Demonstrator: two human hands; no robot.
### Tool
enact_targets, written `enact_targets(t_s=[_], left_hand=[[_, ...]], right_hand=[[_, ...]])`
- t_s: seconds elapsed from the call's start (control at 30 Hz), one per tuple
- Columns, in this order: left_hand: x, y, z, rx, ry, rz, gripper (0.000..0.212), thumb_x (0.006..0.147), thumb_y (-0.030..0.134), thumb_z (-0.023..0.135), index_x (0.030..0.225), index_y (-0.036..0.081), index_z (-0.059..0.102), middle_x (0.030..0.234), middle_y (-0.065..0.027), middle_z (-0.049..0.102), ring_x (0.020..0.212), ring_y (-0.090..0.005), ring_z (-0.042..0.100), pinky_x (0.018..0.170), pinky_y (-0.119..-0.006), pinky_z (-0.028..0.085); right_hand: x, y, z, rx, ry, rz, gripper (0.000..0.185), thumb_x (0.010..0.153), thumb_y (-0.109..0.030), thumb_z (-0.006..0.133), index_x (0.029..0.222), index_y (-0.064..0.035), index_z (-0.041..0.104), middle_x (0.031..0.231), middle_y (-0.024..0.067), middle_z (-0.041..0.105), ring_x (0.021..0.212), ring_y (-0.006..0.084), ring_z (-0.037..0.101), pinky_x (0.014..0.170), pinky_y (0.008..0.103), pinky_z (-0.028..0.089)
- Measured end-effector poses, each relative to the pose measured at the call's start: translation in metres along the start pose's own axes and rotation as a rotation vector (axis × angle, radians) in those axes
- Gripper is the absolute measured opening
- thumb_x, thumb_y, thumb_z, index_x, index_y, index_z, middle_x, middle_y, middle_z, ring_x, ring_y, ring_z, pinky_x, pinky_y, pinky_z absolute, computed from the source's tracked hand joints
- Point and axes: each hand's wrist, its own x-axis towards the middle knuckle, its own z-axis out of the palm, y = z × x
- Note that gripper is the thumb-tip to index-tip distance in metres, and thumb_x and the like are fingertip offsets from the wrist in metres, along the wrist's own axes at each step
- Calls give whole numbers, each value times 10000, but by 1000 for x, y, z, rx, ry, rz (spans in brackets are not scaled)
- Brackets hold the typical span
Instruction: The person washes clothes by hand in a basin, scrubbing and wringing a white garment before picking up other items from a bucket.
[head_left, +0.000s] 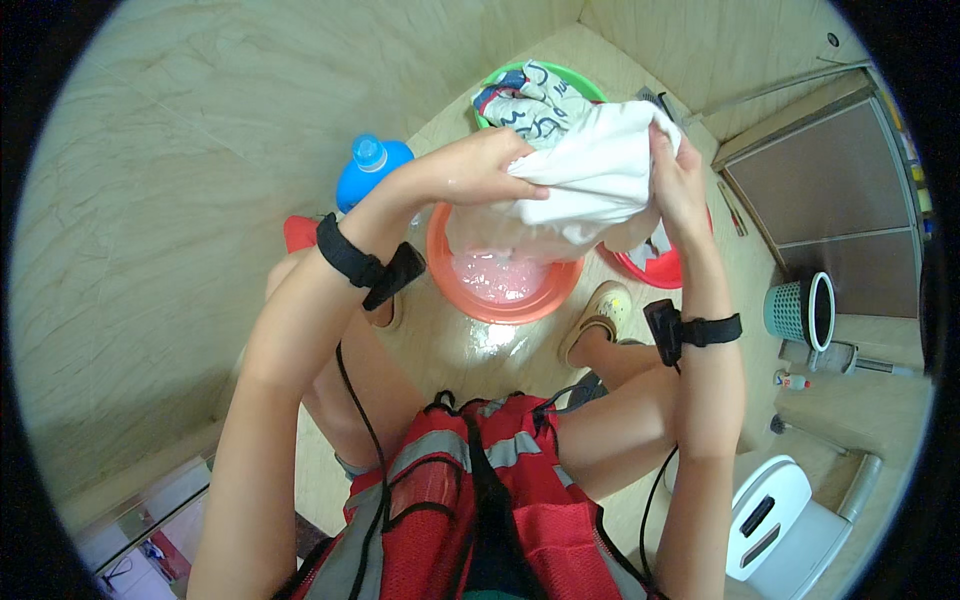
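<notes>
A wet white cloth (592, 169), perhaps a garment, is stretched between my two hands. My left hand (487, 169) grips its left edge, and my right hand (677, 180) pinches the upper right corner. Part of the fabric hangs down over an orange plastic basin (506, 311), which holds sudsy water (501, 277). Behind the cloth, a green basin (585, 79) contains a printed fabric item (536, 109) with dark lettering. To the right, a red basin (664, 271) is partly hidden by the cloth and my right arm; pale fabric shows inside it.
A blue detergent bottle (371, 169) stands by the left wall, near a red object (301, 233). At right are a teal waste basket (787, 311), a small white bottle (791, 380) and a framed door panel (832, 202). The floor (480, 367) looks wet before the orange basin.
</notes>
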Motion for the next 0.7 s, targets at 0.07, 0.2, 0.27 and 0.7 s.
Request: enact_targets(t_s=[0.07, 0.2, 0.27, 0.7], left_hand=[[4, 12, 2, -260, 78, -29, 342, 825, 305, 643, 939, -18, 646, 856, -68, 650, 790, -138, 575, 738, -290, 457], [33, 23, 27, -1250, 350, 52, 498, 871, 492, 505, 1008, 25, 611, 919, -62, 642, 810, -171, 604, 757, -302, 481], [41, 16, 39, -1700, 346, 64, 560, 877, 584, 396, 995, 71, 587, 895, -46, 623, 790, -176, 607, 740, -326, 493], [41, -14, 83, -1630, 253, -142, 336, 933, 332, 360, 1057, 87, 553, 946, -54, 622, 839, -151, 599, 751, -338, 502]], right_hand=[[5, 3, -3, -327, 100, -84, 231, 868, -128, 503, 995, 34, 606, 865, 154, 656, 825, 186, 622, 733, 312, 475], [-2, 0, 39, -162, 133, -310, 193, 788, -77, 550, 941, 1, 638, 818, 179, 663, 738, 249, 661, 648, 328, 497], [-35, -20, 70, -212, 27, -503, 183, 726, -124, 610, 882, -33, 639, 745, 176, 639, 682, 298, 647, 605, 352, 500], [-31, -7, 76, -833, 120, -668, 156, 653, -216, 634, 671, -64, 600, 519, 149, 547, 476, 292, 585, 448, 393, 460]])
